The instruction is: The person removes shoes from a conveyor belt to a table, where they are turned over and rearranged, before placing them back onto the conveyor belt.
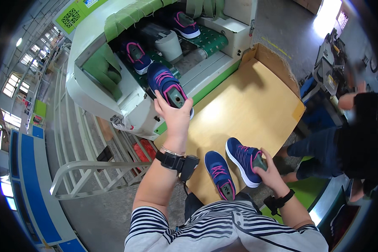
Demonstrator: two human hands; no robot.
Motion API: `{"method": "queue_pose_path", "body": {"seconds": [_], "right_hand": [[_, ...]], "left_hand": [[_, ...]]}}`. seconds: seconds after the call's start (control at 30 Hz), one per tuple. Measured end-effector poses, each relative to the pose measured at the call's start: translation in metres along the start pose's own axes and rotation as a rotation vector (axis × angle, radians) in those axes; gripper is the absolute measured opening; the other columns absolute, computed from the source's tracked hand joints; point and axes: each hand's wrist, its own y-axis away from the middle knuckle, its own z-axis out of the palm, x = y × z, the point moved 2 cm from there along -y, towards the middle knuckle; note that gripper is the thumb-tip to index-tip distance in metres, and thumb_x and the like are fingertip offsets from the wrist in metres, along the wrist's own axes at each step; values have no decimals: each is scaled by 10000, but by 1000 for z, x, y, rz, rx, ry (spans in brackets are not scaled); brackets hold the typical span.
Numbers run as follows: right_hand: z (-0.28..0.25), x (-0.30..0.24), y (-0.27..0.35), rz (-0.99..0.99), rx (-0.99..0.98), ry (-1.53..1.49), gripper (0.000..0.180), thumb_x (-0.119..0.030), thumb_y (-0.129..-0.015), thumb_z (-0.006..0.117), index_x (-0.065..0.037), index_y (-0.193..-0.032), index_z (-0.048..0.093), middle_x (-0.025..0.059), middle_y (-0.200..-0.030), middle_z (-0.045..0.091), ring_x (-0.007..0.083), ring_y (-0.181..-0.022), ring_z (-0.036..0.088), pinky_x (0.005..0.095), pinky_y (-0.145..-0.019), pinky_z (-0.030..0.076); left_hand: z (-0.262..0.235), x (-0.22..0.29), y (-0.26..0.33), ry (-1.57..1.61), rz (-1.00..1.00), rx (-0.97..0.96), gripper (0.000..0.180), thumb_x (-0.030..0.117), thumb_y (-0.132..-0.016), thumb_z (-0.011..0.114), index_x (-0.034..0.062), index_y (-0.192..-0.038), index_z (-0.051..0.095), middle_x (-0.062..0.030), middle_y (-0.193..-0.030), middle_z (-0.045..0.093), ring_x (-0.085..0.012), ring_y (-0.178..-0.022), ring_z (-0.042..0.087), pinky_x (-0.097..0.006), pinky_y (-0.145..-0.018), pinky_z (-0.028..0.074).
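Left hand [172, 112] pinches shoe 1 [159, 77] by its heel, upper centre, at the machine [86, 46] mouth | right hand [272, 173] clasps shoe 2 [241, 157], lower centre (shoe 3 [216, 168] just beside) | advise: firm heel grip, toe clear of machine edge

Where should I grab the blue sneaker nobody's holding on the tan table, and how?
Probably hold that sneaker by its heel end, coming from above on the person's side and squeezing across the heel. Its toe points away, so the heel is nearest, and the pink-edged opening faces up. The right grip has the neighboring sneaker near its heel too.
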Motion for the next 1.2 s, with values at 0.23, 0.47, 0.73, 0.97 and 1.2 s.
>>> {"method": "queue_pose_path", "body": {"seconds": [0.23, 0.47, 0.73, 0.97, 1.2], "right_hand": [[-6, -114, -87, -331, 54, -97, 714, -78, -875, 662, -93, -1460, 254, 151, -1224, 559, 215, -1117, 547, 336, -979, 430], [22, -262, -256, -830, 250, 213, 637, -145, -845, 673, -100, -1404, 370, 224, -1292, 551, 326, -1201, 556, 381, -1033, 417], [28, -276, -359, -794, 198, 462, 747, -116, -795, 694, -153, -1465, 366, 261, -1265, 576, 420, -1186, 545, 400, -1008, 442], [43, -281, -354, -910, 402, 357, 695, -257, -873, 683, -20, -1441, 361, 301, -1275, 544, 431, -1199, 513, 429, -1009, 412], [74, -171, -273, -1049, 653, 351, 591, -227, -898, 644, -27, -1395, 395, 221, -1341, 444, 390, -1259, 417, 468, -1077, 313]], "left_hand": [[3, 5, -8, -9, 171, 93, 1005, 216, -753, 785, 48, -1538, 179, -222, -1532, 178, -349, -1427, 226, -415, -1169, 222], [-5, 15, -31, 159, 3, 6, 1020, 273, -773, 787, 77, -1551, 157, -227, -1564, 132, -352, -1456, 179, -416, -1178, 193], [-13, 21, -50, 183, -47, -6, 1013, 248, -798, 773, 75, -1558, 126, -191, -1581, 115, -320, -1466, 161, -396, -1183, 184], [2, 13, -83, 358, 4, 8, 1017, 253, -793, 785, -28, -1531, 143, -208, -1564, 157, -305, -1439, 237, -352, -1159, 246], [-2, 7, -111, 249, 20, 29, 813, 233, -865, 732, -14, -1477, 258, -130, -1296, 514, -197, -1146, 531, -329, -987, 441]]}}
